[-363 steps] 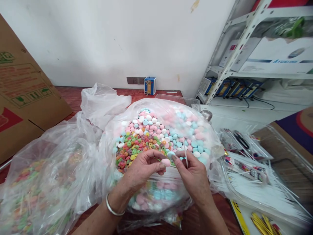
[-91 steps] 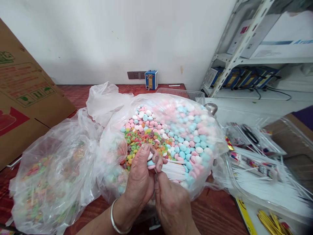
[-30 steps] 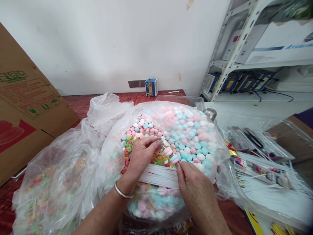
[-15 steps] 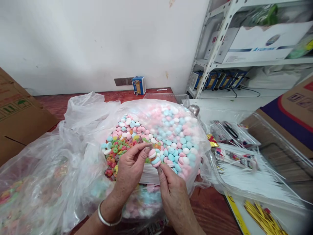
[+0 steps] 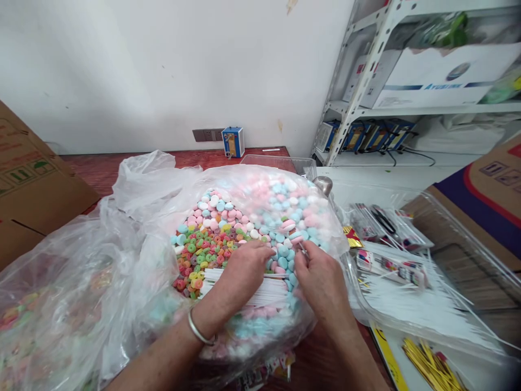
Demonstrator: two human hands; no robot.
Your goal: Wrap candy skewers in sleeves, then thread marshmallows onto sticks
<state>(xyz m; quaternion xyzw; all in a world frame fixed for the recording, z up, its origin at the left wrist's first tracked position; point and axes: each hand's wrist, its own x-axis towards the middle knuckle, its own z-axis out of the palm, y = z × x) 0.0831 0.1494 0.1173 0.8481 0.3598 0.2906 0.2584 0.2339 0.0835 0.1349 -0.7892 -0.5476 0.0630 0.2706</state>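
Note:
My right hand point(image 5: 323, 279) is closed in a pinch on the lower end of a candy skewer point(image 5: 296, 237), whose stacked pink, blue and white marshmallows lean over the loose ones. Lower and to its left, my left hand point(image 5: 248, 269) is above the heap with its fingers bent together at the marshmallows point(image 5: 284, 251); whatever is between the fingertips is hidden. White sticks point(image 5: 266, 293) lie in a bundle under my left hand. Left of them are ring-shaped fruit gummies point(image 5: 203, 247). All of this sits in an open clear plastic bag point(image 5: 228, 176).
Another plastic bag of candy point(image 5: 61, 320) lies at the left by a cardboard box point(image 5: 36, 179). On the right, a clear tub point(image 5: 366, 304) holds white sticks and small packets, with gold twist ties point(image 5: 431, 364) below. A shelf rack point(image 5: 362, 81) stands behind.
My hands have separated. The right has moved right and up with the skewer; the left has let go of its top and shifted right to the loose marshmallows.

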